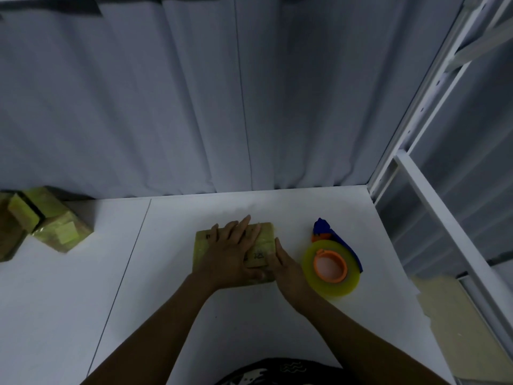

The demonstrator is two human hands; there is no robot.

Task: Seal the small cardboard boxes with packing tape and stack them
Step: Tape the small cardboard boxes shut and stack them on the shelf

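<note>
Head-worn view, close, down onto table (83, 273)

Box (202, 251) matt cardboard; tape roll (331, 266) glossy yellowish plastic film, orange plastic core; table (83, 273) smooth matt white.

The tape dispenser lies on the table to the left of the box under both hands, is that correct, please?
No: the head view shows the tape dispenser on the table to the right of the box, not the left. Left hand and right hand do touch it.
</note>
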